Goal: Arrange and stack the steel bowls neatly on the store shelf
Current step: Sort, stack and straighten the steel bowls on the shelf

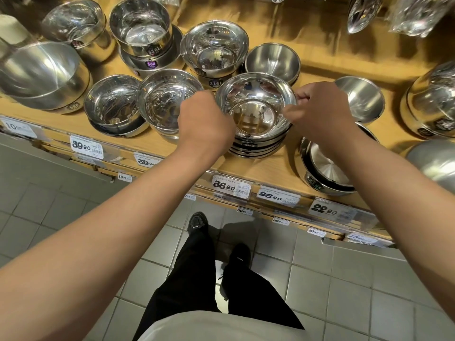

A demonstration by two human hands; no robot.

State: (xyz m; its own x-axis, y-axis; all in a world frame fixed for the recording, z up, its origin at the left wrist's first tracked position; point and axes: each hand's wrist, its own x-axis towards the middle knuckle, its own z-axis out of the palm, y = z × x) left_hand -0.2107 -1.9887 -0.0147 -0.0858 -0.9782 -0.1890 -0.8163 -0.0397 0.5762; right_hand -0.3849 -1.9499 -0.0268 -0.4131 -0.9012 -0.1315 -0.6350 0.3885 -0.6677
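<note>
Bowl stacks [170, 104] crowd the shelf [268, 166]; its front edge lies bare.

- The left hand [205, 124] covers the near-left rim of the stacked bowls [256, 112]; its fingers are out of sight.
- The right arm hides most of a labelled bowl [325, 173].
- Small print on the price tags [231, 187] is unreadable.
- The frame's top edge crops the wrapped hanging items [418, 16].

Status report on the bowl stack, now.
Left hand and right hand grip the top bowl by opposite rims. It sits on the stack. Neighbouring bowl crowds left hand.
</note>
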